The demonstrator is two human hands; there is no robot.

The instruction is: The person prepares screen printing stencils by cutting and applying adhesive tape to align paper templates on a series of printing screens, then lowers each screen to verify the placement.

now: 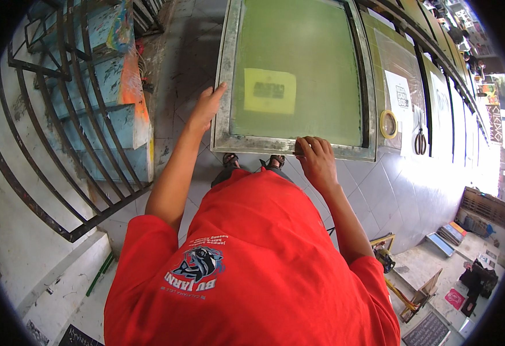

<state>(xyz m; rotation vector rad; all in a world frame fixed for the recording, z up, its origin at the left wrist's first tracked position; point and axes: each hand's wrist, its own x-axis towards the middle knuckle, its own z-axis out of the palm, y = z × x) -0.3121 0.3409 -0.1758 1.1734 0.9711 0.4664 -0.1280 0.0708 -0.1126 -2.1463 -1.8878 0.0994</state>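
Note:
A large screen-printing frame (224, 115) with a metal rim lies in front of me, its mesh (327, 69) coated green. A paler yellow-green rectangle (269, 104) with a dark printed block shows at the mesh's lower left. My left hand (206, 108) grips the frame's left side, the thumb along the rim and the other fingers mostly hidden below. At the near edge, right of the middle, my right hand (317, 153) has its fingers curled over the rim. Both hands are closed on the same frame.
Right of the frame runs a long table with printed sheets (399, 98), a tape roll (388, 124) and scissors (420, 141). A black metal rack (91, 115) stands left, before blue paint-stained steps (71, 92). Grey floor tiles (373, 184) lie around my feet.

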